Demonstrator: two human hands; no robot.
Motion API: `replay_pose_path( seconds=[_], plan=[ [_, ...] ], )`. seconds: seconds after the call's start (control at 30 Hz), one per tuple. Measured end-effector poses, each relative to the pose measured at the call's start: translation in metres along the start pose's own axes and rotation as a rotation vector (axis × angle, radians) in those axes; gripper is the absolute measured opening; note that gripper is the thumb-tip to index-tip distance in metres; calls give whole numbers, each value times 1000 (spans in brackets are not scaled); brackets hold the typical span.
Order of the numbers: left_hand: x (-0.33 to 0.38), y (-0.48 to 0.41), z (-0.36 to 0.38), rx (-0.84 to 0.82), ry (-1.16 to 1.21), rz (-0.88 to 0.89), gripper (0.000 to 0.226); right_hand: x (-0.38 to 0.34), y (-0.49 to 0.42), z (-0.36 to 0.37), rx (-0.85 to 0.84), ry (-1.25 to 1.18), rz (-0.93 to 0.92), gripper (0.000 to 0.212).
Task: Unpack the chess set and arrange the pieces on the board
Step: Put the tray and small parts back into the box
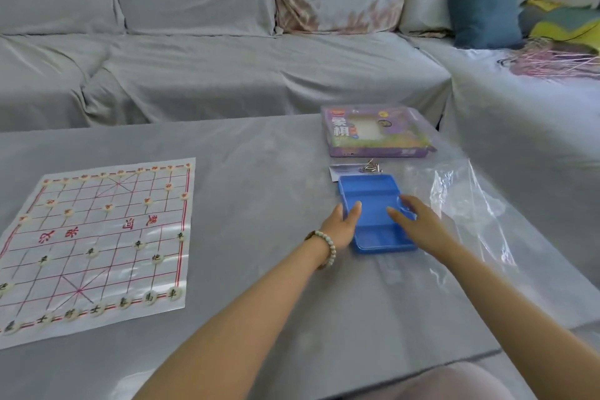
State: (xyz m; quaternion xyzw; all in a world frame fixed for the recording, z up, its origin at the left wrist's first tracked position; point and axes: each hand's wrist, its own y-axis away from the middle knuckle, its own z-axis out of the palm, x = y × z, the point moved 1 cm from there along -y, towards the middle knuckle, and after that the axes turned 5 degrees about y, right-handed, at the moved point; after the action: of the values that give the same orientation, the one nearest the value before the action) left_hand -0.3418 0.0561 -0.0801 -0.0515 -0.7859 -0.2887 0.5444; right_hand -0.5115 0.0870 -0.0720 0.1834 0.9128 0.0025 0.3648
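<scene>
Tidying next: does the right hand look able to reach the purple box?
Probably yes: the right hand rests on the blue tray, the purple box lies just beyond, nothing tall between.
</scene>
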Motion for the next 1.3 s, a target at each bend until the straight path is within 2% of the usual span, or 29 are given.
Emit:
replay_pose_path(
  seconds=[0.1,0.17,0.23,0.27,0.4,0.53,0.6,0.67,0.73,0.77,0.87,0.93,1.0,1.03,1.1,1.17,1.23,1.3],
  plan=[
    [-7,-11,22,105,37,32,73,3,-1,5,30,36,-25,55],
    [-16,-17,28,194,28,55,70,0,3,10,64,190,-109,50],
    [-18,-10,25,262,-17,120,63,-5,10,20,37,372,-193,49],
    [-21,-7,22,279,-59,159,59,-7,13,26,9,389,-203,48],
    [-44,0,2,314,-254,227,48,-16,31,46,-67,261,-245,44],
    [-61,9,-15,359,-267,234,51,-26,45,57,-257,-6,-265,43],
    [-63,15,-18,355,-297,258,54,-21,42,57,-168,8,-238,42],
    [-61,21,-20,332,-394,337,53,-13,36,57,-69,252,-217,44],
    [-61,27,-20,302,-414,371,54,-12,36,62,-75,322,-208,45],
    [-61,32,-20,286,-373,366,56,-16,40,65,-97,232,-210,44],
    [-66,53,-29,300,-318,302,78,-31,62,73,-235,-246,-249,35],
    [-70,66,-41,361,-527,190,99,-37,73,75,-268,-445,-256,26],
    [-71,74,-51,399,-719,89,116,-41,73,75,-113,-592,-190,15],
    [-69,75,-52,399,-746,53,122,-40,68,75,-4,-599,-126,8],
    [-66,76,-44,364,-754,-13,133,-40,59,75,58,-547,47,19],
    [-61,76,-34,342,-757,-73,140,-42,52,79,-73,-478,165,31],
    [-54,73,-30,332,-759,-128,143,-43,46,81,-174,-418,189,26],
    [-49,70,-29,300,-766,-162,142,-41,43,79,-206,-419,197,20]
  ],
)
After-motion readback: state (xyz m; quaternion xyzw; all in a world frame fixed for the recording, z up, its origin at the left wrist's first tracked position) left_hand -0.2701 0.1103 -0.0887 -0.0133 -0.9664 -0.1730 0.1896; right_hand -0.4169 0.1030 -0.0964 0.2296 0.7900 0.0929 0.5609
